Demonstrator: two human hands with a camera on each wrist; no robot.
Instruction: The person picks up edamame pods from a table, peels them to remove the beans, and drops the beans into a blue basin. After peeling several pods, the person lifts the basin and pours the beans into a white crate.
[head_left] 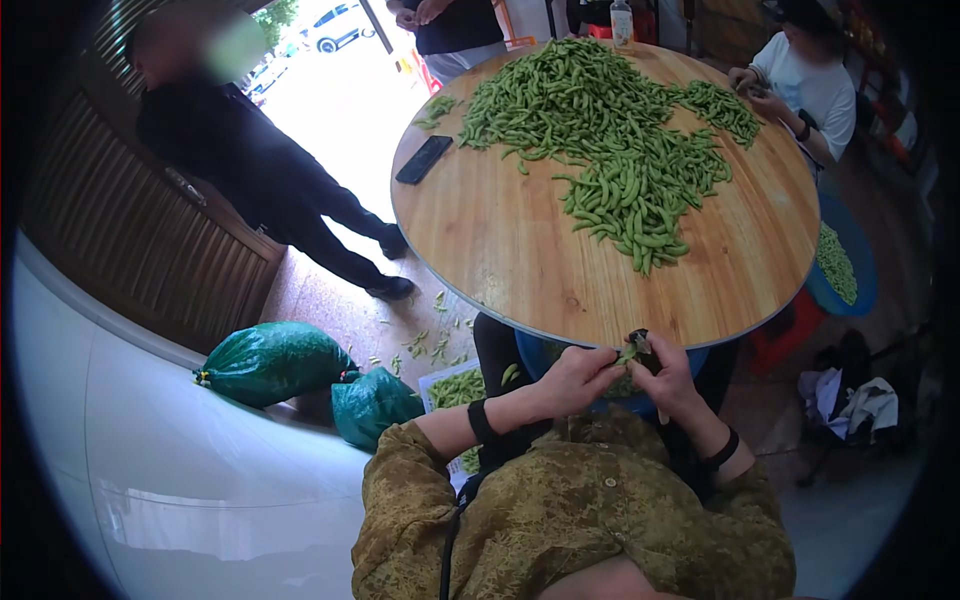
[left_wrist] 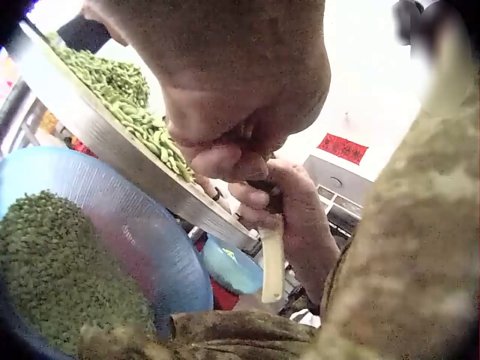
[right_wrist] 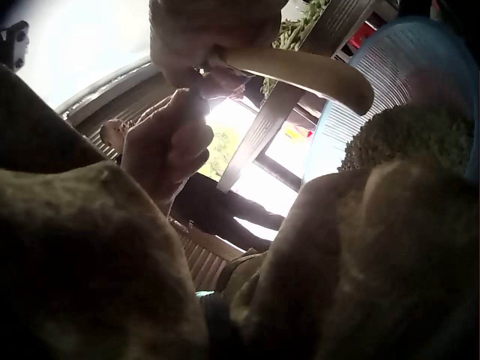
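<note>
Just off the 6 o'clock edge of the round table point(head_left: 500, 245), my left hand point(head_left: 580, 382) has got a green pod point(head_left: 628, 353) pinched tight, while my right hand point(head_left: 673, 380) is curled round a pale-handled tool point(right_wrist: 311, 73), too hidden to say what kind tbh. Past that, a huge pile of pods point(head_left: 640, 195) runs from mid-table up to 12, with a phone point(head_left: 424, 160) over around 10.
</note>
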